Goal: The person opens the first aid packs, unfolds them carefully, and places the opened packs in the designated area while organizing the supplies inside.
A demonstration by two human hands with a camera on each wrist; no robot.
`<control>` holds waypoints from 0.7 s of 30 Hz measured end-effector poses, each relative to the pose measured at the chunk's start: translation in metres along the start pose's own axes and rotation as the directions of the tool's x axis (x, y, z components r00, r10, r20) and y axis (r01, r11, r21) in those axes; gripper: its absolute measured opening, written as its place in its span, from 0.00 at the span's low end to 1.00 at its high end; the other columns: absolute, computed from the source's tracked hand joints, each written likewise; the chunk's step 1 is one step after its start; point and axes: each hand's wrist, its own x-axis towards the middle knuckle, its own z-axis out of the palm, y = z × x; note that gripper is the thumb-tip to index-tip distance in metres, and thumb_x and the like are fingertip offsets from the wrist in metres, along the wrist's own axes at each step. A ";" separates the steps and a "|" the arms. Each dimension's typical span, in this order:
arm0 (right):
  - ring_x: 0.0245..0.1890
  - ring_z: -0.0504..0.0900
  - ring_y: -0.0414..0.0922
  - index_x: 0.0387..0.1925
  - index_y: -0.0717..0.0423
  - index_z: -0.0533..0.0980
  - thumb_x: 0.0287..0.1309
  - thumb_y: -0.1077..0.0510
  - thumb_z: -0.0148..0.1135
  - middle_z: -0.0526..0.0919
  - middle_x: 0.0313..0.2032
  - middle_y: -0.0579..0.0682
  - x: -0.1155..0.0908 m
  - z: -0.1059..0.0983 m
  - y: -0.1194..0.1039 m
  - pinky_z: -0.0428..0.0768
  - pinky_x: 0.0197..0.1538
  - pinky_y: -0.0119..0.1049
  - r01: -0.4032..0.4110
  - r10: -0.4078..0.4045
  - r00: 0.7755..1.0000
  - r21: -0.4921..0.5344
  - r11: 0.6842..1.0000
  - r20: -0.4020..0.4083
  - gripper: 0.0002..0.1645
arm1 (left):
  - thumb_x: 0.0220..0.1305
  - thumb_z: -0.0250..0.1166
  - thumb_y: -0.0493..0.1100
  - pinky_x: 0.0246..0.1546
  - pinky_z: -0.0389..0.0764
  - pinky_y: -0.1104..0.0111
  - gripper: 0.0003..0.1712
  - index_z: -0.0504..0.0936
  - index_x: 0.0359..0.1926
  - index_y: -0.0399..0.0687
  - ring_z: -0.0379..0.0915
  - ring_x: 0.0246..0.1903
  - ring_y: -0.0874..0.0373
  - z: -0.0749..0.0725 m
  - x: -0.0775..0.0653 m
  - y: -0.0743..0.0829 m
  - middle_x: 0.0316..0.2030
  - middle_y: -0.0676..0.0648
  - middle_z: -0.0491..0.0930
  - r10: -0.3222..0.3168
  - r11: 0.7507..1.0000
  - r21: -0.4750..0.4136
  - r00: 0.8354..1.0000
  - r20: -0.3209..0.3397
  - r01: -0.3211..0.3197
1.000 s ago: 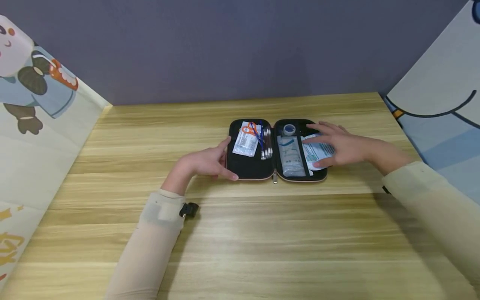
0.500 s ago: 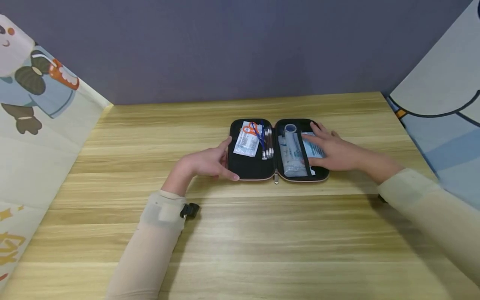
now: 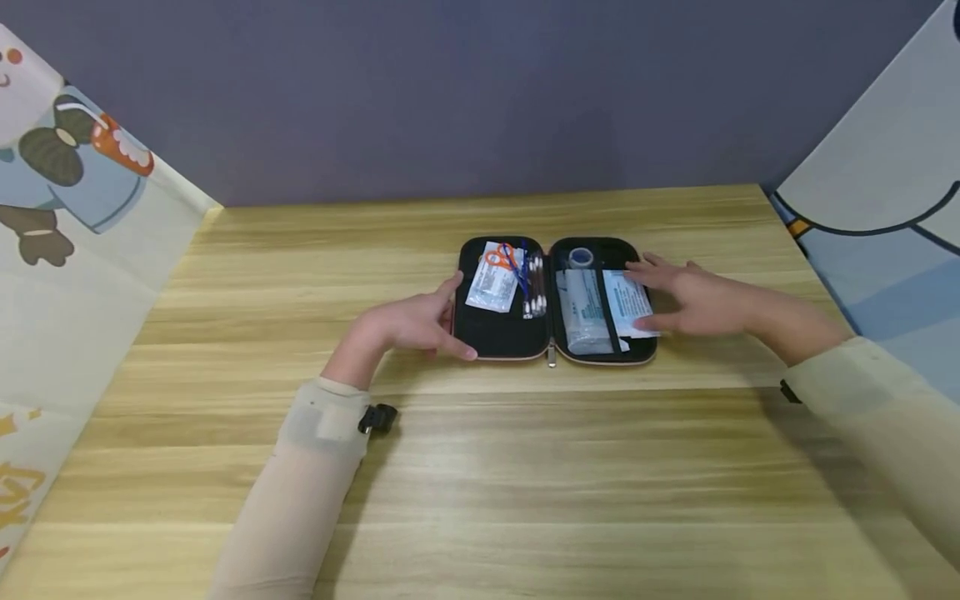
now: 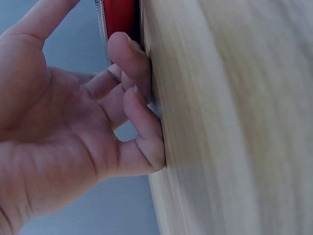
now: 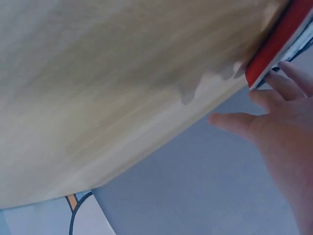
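A black-lined zip case [image 3: 502, 337] lies unfolded flat on the table. Its outer side is red [image 4: 120, 22] in the left wrist view. My left hand [image 3: 416, 321] holds the case's left edge, thumb at the near corner. My right hand [image 3: 701, 296] reaches over the right edge, fingers fairly straight, fingertips at a white printed packet [image 3: 622, 296]. Beside that packet, a clear-wrapped bundle [image 3: 585, 317] sits behind a black strap, below a tape roll [image 3: 580, 257]. The left half holds a white packet [image 3: 491, 292], orange-and-blue scissors [image 3: 504, 257] and several cotton swabs [image 3: 536, 287].
The wooden table [image 3: 495, 467] extends in front of the case and to both sides. A dark grey panel [image 3: 480, 100] rises behind it. Cartoon-printed walls [image 3: 67, 333] stand left and right. A zipper pull [image 3: 551, 357] hangs at the case's near edge.
My right hand has moved left over the packet and then back right, showing more of it. The clear-wrapped bundle rode up towards the tape roll, then settled lower. My left hand stays put.
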 end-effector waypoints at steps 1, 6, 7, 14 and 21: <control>0.85 0.43 0.69 0.82 0.59 0.61 0.66 0.41 0.73 0.54 0.83 0.64 0.001 0.001 0.000 0.43 0.73 0.85 0.001 -0.001 1.000 -0.004 1.000 -0.004 0.53 | 0.58 0.82 0.48 0.36 0.83 0.65 0.82 0.21 0.85 0.54 0.78 0.29 0.53 0.000 0.000 0.000 0.61 0.41 0.80 -0.003 1.000 -0.005 1.000 0.001 0.003; 0.85 0.40 0.69 0.80 0.55 0.65 0.67 0.41 0.72 0.55 0.83 0.64 0.002 0.008 -0.005 0.39 0.73 0.86 0.001 -0.001 1.000 0.023 1.000 -0.014 0.49 | 0.58 0.82 0.48 0.36 0.83 0.65 0.82 0.21 0.85 0.54 0.78 0.29 0.53 0.000 -0.001 -0.002 0.62 0.40 0.79 0.001 1.000 -0.016 1.000 0.001 -0.001; 0.85 0.39 0.69 0.80 0.55 0.65 0.67 0.41 0.72 0.56 0.83 0.64 0.003 0.009 -0.006 0.38 0.73 0.86 0.005 -0.004 1.000 0.025 1.000 -0.015 0.49 | 0.59 0.82 0.48 0.37 0.83 0.65 0.82 0.21 0.85 0.54 0.78 0.29 0.53 -0.001 0.000 -0.003 0.62 0.39 0.79 0.002 1.000 -0.015 1.000 0.001 -0.002; 0.85 0.38 0.69 0.81 0.52 0.65 0.67 0.39 0.71 0.57 0.83 0.60 0.003 0.015 -0.012 0.38 0.72 0.86 0.018 -0.017 0.999 0.011 1.000 -0.027 0.48 | 0.59 0.82 0.48 0.38 0.84 0.65 0.81 0.21 0.85 0.53 0.79 0.31 0.53 0.000 -0.002 -0.003 0.67 0.39 0.77 -0.002 1.000 -0.005 1.000 -0.004 0.002; 0.86 0.39 0.65 0.81 0.45 0.65 0.65 0.36 0.72 0.61 0.82 0.58 0.000 0.016 -0.014 0.36 0.73 0.85 0.008 -0.008 0.998 0.001 1.000 -0.055 0.49 | 0.58 0.82 0.48 0.38 0.84 0.65 0.81 0.23 0.86 0.53 0.79 0.32 0.53 -0.001 -0.003 -0.001 0.69 0.39 0.75 -0.001 1.000 0.009 1.000 -0.005 0.001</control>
